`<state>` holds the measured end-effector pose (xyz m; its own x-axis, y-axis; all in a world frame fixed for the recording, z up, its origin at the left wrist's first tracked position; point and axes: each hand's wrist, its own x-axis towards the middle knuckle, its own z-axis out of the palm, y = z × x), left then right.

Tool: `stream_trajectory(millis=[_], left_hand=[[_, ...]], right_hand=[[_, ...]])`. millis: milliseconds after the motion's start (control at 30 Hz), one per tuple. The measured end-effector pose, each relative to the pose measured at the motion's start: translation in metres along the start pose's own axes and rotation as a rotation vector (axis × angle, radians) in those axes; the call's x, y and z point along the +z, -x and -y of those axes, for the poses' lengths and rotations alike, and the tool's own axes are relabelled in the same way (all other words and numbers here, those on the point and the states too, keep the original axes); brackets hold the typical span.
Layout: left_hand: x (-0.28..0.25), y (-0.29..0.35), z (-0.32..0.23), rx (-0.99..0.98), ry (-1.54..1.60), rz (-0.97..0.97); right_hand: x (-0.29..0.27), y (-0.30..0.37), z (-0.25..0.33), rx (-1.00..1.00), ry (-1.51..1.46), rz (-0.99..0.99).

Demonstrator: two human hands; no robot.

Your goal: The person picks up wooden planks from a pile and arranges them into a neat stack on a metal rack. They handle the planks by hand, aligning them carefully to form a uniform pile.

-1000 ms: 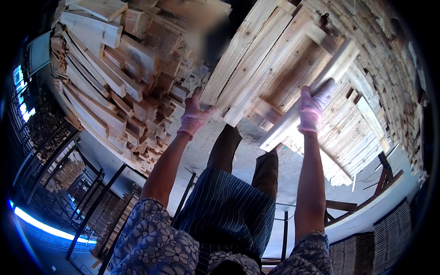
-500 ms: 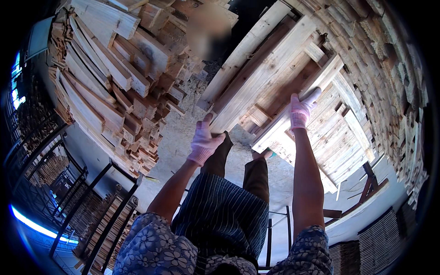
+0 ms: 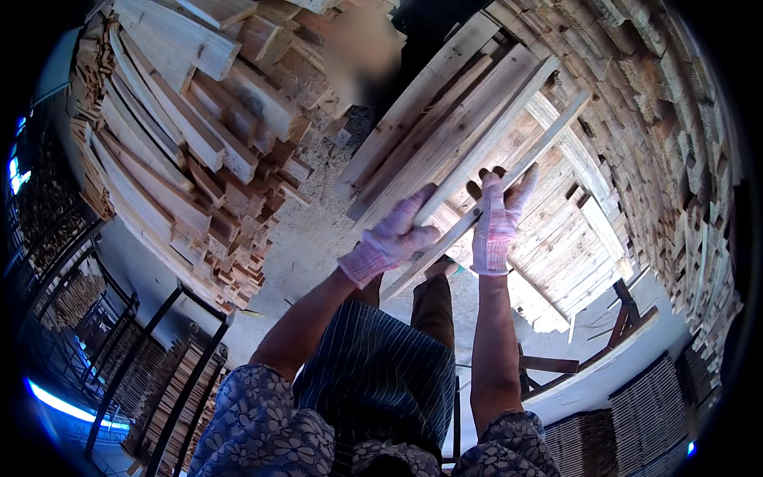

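Note:
My left hand, in a pale pink knit glove, grips the near end of a wooden board that slants up and to the right. In a matching glove, my right hand is closed around a narrower wooden board. The two boards run close together, almost parallel, and the narrow one's near end passes below my left hand. Beneath them lies a stack of pale planks. To the left of the held boards rest longer planks.
A large heap of cut boards fills the left side. Stacked timber rises along the right. Black metal racks stand at lower left, and a dark frame is at lower right. Bare concrete shows between the piles.
My hands have come closer together. The two boards, previously wide apart with short crosspieces showing between them, are now nearly side by side and turned edge-up. My right hand has moved left and down.

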<state>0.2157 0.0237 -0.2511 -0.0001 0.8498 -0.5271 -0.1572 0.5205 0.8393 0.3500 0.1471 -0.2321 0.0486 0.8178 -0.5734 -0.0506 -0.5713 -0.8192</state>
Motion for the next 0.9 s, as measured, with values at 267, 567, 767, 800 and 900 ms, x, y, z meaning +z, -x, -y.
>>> stream_trajectory(millis=[267, 567, 767, 800, 900], left_hand=[[-0.061, -0.092, 0.02, 0.099, -0.996, -0.469], [-0.063, -0.109, 0.032, 0.075, -1.082, -0.539], [-0.08, -0.113, 0.027, 0.046, -1.046, -0.44], [-0.081, -0.114, 0.025, 0.053, -1.124, -0.422], [-0.087, -0.117, 0.032, 0.121, -0.942, -0.375]], right_hand=[[-0.03, -0.103, -0.104, 0.039, 1.139, -0.25], [-0.037, -0.102, -0.109, 0.028, 1.163, -0.219], [-0.038, -0.102, -0.108, 0.068, 1.107, -0.194], [-0.038, -0.102, -0.108, 0.08, 1.117, -0.198], [-0.033, -0.101, -0.102, 0.104, 0.976, -0.192]])
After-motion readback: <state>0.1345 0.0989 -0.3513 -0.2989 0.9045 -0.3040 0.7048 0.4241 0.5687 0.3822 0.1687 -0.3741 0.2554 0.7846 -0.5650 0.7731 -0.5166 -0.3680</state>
